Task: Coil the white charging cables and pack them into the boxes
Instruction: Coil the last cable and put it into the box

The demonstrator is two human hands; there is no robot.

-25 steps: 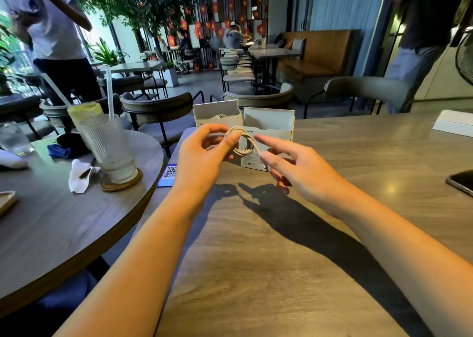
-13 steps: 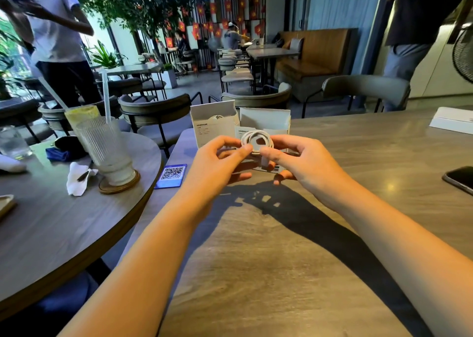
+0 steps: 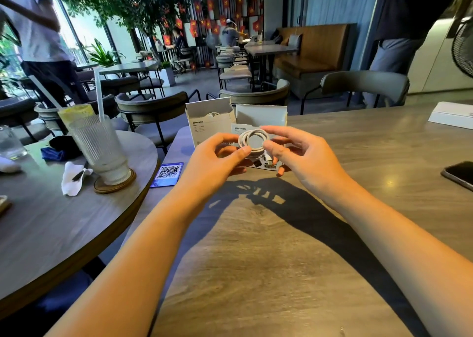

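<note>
Above table (image 3: 256, 260), coiled white cable (image 3: 252, 141) pinched btwn left hand (image 3: 217, 157) & right hand (image 3: 302, 157) grips, 2 open boxes (image 3: 258, 118) behind

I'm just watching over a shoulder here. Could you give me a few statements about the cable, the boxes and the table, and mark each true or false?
1. Both hands, left hand and right hand, hold the coiled white cable. True.
2. The cable lies flat on the table. False: it is held above it.
3. Both white boxes, left box and right box, stand open. True.
4. A phone lies left of the hands. False: it lies to the right.
5. The ribbed glass sits on a coaster. True.
</note>
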